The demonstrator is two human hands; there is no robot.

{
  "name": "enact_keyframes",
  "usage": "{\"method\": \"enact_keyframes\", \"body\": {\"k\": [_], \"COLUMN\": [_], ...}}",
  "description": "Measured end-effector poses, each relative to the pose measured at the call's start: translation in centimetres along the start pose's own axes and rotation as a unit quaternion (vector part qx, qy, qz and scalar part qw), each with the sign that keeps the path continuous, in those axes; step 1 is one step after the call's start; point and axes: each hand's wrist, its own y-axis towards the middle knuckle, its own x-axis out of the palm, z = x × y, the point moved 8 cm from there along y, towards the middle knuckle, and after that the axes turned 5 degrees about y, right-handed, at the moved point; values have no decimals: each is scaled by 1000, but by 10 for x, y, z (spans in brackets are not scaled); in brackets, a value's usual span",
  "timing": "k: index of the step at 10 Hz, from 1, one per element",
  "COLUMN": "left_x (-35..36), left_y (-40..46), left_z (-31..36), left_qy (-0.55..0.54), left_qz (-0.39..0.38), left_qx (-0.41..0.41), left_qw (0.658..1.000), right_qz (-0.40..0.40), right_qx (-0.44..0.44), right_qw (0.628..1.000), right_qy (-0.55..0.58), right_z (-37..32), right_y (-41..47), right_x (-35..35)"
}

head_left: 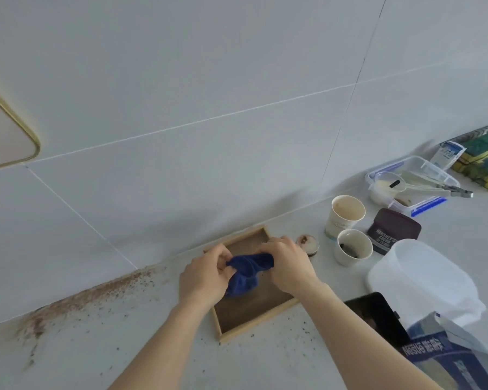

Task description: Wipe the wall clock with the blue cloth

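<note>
A crumpled blue cloth (pixel 247 273) is bunched between both my hands above a shallow wooden tray (pixel 245 312) that lies on the pale counter against the tiled wall. My left hand (pixel 204 273) grips the cloth's left side and my right hand (pixel 289 266) grips its right end. On the wall at the far left edge hangs a pale, rounded-corner panel with a gold rim (pixel 3 136). Only its lower right corner shows, and no dial is visible, so I cannot tell whether it is the wall clock.
Brown powder (pixel 90 294) is spilled along the wall's base to the left. To the right stand two paper cups (pixel 345 213), a cocoa tin (pixel 393 230), a clear box with tongs (pixel 412 181), packed sponges (pixel 479 156), a translucent tub (pixel 423 277) and a Nestle bag (pixel 448 358).
</note>
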Motion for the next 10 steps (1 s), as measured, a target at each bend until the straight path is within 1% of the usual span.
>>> {"method": "enact_keyframes", "body": {"k": [2, 3, 4, 5, 6, 7, 8, 9, 10], "left_x": [42, 58, 73, 93, 105, 103, 88, 66, 37], "left_y": [3, 6, 8, 5, -1, -8, -12, -15, -24], "left_z": [-22, -24, -22, -23, -30, -35, -35, -36, -39], "left_qy": [55, 65, 94, 133, 172, 188, 208, 240, 246], "left_qz": [4, 9, -1, -59, -120, -156, -149, -137, -120], "left_qx": [-32, -20, 18, 68, 95, 104, 113, 127, 130], "left_qw": [998, 998, 995, 987, 973, 964, 960, 953, 953], "right_qz": [-57, -55, -84, -124, -172, -216, -248, -264, -258], "right_qx": [31, 21, -10, -9, 22, 61, 94, 130, 143], "right_qw": [998, 998, 996, 992, 982, 968, 954, 943, 944], "right_qy": [-22, -4, -17, -37, -80, -111, -141, -154, -147], "right_z": [40, 43, 42, 46, 51, 51, 44, 33, 15], "right_y": [-4, -8, -15, -22, -26, -27, -27, -29, -36], "right_x": [42, 60, 83, 102, 117, 123, 117, 106, 93]}}
